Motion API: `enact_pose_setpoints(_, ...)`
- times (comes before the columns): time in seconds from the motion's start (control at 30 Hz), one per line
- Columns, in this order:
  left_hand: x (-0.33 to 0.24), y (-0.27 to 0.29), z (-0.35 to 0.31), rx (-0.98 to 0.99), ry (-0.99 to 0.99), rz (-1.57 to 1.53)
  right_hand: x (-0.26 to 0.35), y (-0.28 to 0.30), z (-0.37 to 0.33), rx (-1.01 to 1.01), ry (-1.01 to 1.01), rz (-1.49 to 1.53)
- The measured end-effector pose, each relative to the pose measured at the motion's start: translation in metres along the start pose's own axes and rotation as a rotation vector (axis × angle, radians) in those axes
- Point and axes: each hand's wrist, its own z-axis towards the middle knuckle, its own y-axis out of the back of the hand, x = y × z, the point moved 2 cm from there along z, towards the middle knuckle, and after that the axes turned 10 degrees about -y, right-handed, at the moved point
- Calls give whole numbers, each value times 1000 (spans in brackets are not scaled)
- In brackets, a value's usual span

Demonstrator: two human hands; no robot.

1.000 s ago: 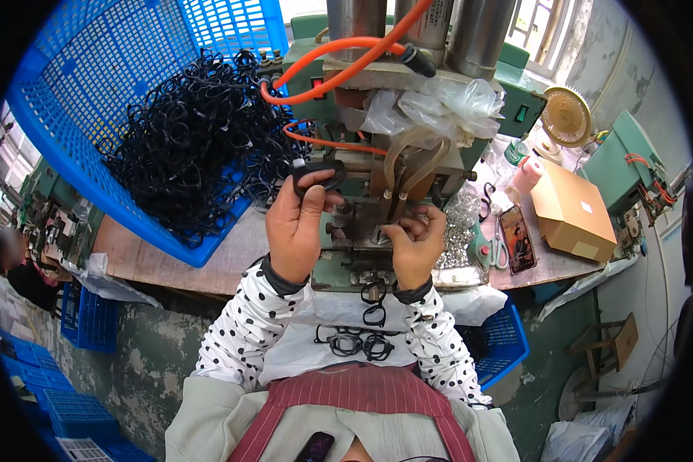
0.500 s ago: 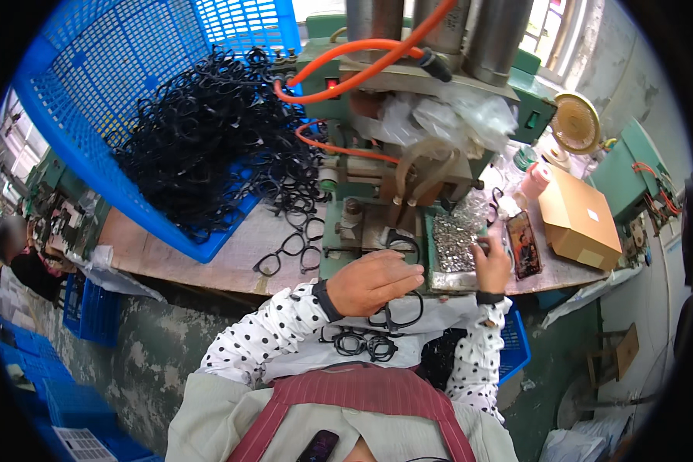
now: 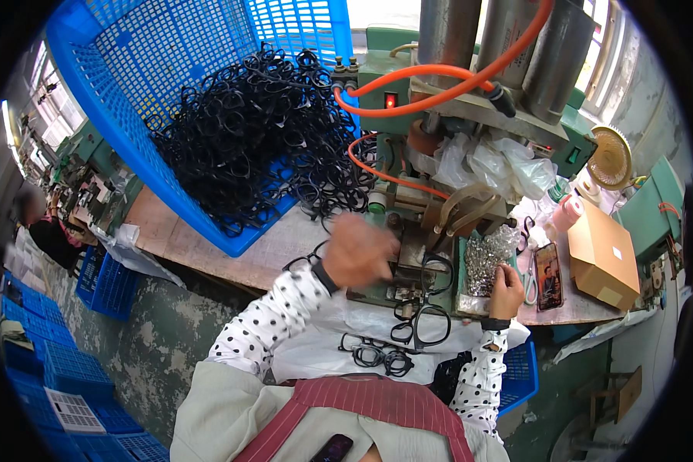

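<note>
My left hand (image 3: 358,250) is blurred by motion beside the green press (image 3: 396,115), close to the loose eyeglass frames on the table; its fingers cannot be made out. At the front right of a tray of small shiny metal parts (image 3: 481,266), my right hand (image 3: 507,292) has its fingers pinched together, and whatever they hold is too small to see. A black eyeglass frame (image 3: 437,273) is at the front of the press. Just below it another black eyeglass frame (image 3: 431,323) lies at the table's front edge. More eyeglass frames (image 3: 377,356) rest on the white cloth over my lap.
A large blue basket (image 3: 169,208) with a heap of black eyeglass frames (image 3: 246,138) stands at the left. Orange hoses (image 3: 439,71) loop in front of the press. On the right are a phone (image 3: 548,277), a cardboard box (image 3: 599,258) and a pink bottle (image 3: 568,212).
My left hand has moved left and up, away from the front of the press. The right hand's fingers have drawn together near the parts tray. The whole view has shifted.
</note>
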Motion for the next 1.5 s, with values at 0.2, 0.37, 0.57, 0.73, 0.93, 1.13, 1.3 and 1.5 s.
enact_pose_setpoints(0.2, 139, -4, -74, 506, 1391, 702, 5, 0, -3, -94, 22, -4)
enact_pose_setpoints(0.37, 151, -29, -122, 519, 1309, 695, 21, 2, -8, -65, 48, -29)
enact_pose_setpoints(0.57, 100, -23, -136, 528, 1147, 504, 28, 2, -9, -24, 102, -124)
enact_pose_setpoints(0.73, 71, 2, -113, 291, 894, 470, 29, -1, -8, 157, 26, 27)
enact_pose_setpoints(0.93, 59, 7, -70, 139, 642, 382, 124, -4, -42, 406, 2, 535)
enact_pose_setpoints(1.13, 29, 16, -31, -122, 927, 9, 163, -10, -57, 413, 216, 387)
enact_pose_setpoints(1.3, 0, 20, -12, -346, 820, -69, 170, -23, -63, 400, -43, 415)
enact_pose_setpoints(1.5, -28, 30, 25, -255, 466, -58, 153, -34, -51, 466, -140, 669)
